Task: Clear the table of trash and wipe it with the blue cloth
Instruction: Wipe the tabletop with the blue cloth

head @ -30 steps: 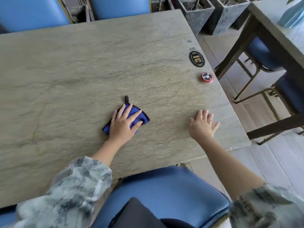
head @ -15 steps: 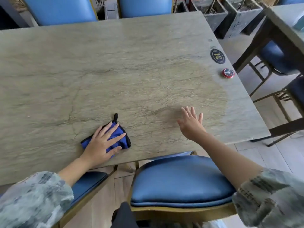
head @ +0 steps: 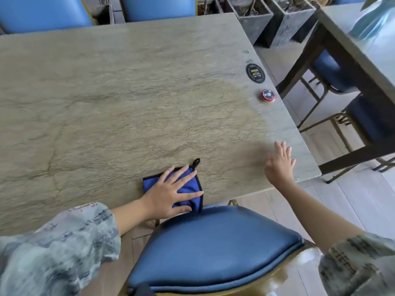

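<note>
Pressing blue cloth (head: 188, 189) flat, left hand (head: 168, 194); loop points away.

Since half a second ago, the left hand (head: 168, 194) has swept the folded blue cloth (head: 185, 189) rightward along the stone-patterned table's (head: 128, 92) near edge, while the right hand (head: 279, 165) has shifted toward the table's right corner.

blue chairs (head: 213, 248) | pale plank floor (head: 352, 201) | grey planters (head: 252, 18)

Call button (head: 268, 95) — number plaque (head: 255, 73) beside
</note>
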The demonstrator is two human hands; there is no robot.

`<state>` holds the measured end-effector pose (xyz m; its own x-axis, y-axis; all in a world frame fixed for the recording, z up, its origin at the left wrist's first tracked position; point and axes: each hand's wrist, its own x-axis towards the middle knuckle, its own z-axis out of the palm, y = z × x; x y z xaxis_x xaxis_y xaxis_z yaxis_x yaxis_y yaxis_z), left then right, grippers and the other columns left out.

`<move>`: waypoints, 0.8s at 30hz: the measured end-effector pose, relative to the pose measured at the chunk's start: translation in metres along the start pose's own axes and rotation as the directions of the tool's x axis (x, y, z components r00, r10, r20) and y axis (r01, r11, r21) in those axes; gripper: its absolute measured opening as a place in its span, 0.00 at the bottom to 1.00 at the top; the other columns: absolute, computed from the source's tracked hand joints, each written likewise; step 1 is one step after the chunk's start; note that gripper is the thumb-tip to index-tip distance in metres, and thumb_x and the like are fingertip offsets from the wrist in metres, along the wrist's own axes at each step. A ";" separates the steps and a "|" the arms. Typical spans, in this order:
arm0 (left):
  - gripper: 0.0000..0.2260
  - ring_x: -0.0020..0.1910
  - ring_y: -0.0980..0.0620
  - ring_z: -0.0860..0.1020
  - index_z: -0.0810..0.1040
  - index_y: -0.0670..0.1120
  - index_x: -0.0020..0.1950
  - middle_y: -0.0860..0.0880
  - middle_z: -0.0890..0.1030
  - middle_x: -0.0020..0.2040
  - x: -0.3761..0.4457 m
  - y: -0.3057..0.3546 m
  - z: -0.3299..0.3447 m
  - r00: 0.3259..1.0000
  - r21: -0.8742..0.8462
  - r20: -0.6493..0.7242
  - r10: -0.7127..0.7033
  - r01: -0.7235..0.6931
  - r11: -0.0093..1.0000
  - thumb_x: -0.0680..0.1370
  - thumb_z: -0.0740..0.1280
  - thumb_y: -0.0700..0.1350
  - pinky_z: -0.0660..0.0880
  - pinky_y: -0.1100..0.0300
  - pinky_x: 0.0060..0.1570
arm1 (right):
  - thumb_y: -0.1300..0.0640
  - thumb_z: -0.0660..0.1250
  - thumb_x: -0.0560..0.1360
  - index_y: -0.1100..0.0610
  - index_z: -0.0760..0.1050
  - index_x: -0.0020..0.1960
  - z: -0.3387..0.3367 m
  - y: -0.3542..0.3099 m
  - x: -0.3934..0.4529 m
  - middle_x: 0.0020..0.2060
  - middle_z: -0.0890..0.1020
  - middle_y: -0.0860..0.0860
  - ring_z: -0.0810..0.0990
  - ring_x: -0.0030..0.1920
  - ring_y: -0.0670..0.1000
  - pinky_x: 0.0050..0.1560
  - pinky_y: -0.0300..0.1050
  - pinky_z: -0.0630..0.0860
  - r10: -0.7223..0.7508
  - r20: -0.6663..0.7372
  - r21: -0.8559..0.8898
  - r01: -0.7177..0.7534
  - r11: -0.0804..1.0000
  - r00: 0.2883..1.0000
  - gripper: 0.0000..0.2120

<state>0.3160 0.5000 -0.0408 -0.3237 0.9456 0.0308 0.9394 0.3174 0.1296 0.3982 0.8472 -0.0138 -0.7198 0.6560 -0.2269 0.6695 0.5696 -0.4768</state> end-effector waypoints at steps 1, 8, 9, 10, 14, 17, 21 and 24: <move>0.23 0.78 0.44 0.50 0.62 0.65 0.73 0.48 0.56 0.78 0.009 0.004 0.001 1.000 -0.002 -0.005 0.004 -0.004 1.000 0.78 0.56 0.66 0.53 0.39 0.72 | 0.59 0.50 0.81 0.57 0.52 0.76 -0.007 0.011 0.006 0.77 0.49 0.55 0.42 0.77 0.56 0.74 0.61 0.40 0.007 -0.017 0.011 -0.007 1.000 1.000 0.24; 0.23 0.77 0.43 0.50 0.61 0.65 0.73 0.47 0.54 0.78 0.116 0.054 0.016 1.000 -0.037 -0.003 -0.007 0.007 0.999 0.79 0.54 0.66 0.53 0.36 0.71 | 0.59 0.50 0.81 0.55 0.57 0.75 -0.049 0.075 0.052 0.77 0.53 0.52 0.43 0.77 0.51 0.76 0.52 0.40 -0.211 0.048 -0.041 0.213 0.976 0.976 0.22; 0.23 0.77 0.43 0.50 0.61 0.65 0.73 0.47 0.54 0.78 0.132 0.063 0.020 1.000 -0.050 -0.011 -0.019 0.019 0.999 0.79 0.54 0.66 0.53 0.36 0.71 | 0.60 0.49 0.81 0.55 0.58 0.75 -0.054 0.080 0.059 0.77 0.53 0.51 0.43 0.77 0.50 0.76 0.51 0.41 -0.248 0.074 -0.030 0.251 0.968 0.966 0.22; 0.22 0.77 0.43 0.51 0.62 0.65 0.73 0.48 0.54 0.78 0.149 0.072 0.023 0.999 -0.057 -0.021 -0.032 0.031 0.998 0.78 0.54 0.65 0.54 0.36 0.71 | 0.61 0.49 0.82 0.55 0.58 0.75 -0.059 0.083 0.066 0.77 0.53 0.50 0.43 0.77 0.49 0.76 0.50 0.41 -0.275 0.088 -0.005 0.277 0.961 0.957 0.22; 0.22 0.77 0.42 0.51 0.62 0.64 0.73 0.47 0.55 0.78 0.214 0.105 0.031 0.994 -0.058 -0.043 -0.096 0.094 0.994 0.79 0.54 0.64 0.54 0.35 0.71 | 0.62 0.49 0.82 0.52 0.60 0.75 -0.079 0.090 0.080 0.76 0.57 0.48 0.46 0.77 0.48 0.74 0.45 0.44 -0.255 0.065 0.181 0.240 0.954 0.965 0.22; 0.21 0.77 0.43 0.50 0.61 0.64 0.73 0.49 0.55 0.78 0.253 0.120 0.036 0.987 -0.063 -0.035 -0.157 0.155 0.986 0.80 0.53 0.63 0.52 0.36 0.71 | 0.59 0.49 0.83 0.51 0.60 0.74 -0.085 0.101 0.088 0.75 0.59 0.48 0.48 0.76 0.48 0.74 0.44 0.46 -0.220 0.093 0.262 0.190 0.946 0.971 0.20; 0.20 0.77 0.46 0.51 0.63 0.64 0.72 0.52 0.56 0.78 0.290 0.121 0.034 0.972 -0.070 -0.045 -0.232 0.229 0.971 0.80 0.52 0.62 0.51 0.39 0.73 | 0.62 0.51 0.82 0.55 0.59 0.75 -0.073 0.119 0.087 0.74 0.56 0.45 0.46 0.75 0.45 0.75 0.47 0.44 -0.334 0.131 0.192 0.306 0.932 0.933 0.22; 0.21 0.77 0.48 0.54 0.65 0.63 0.72 0.53 0.59 0.77 0.317 0.115 0.033 0.948 -0.095 -0.062 -0.311 0.304 0.948 0.79 0.52 0.63 0.52 0.40 0.73 | 0.60 0.52 0.81 0.58 0.58 0.75 -0.055 0.132 0.079 0.76 0.55 0.52 0.46 0.77 0.49 0.76 0.50 0.44 -0.422 0.089 0.062 0.418 0.906 0.902 0.22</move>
<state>0.3253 0.8382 -0.0487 -0.6059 0.7939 0.0507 0.7812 0.5818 0.2262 0.4394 1.0012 -0.0479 -0.9484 0.3072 -0.0788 0.2943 0.7596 -0.5800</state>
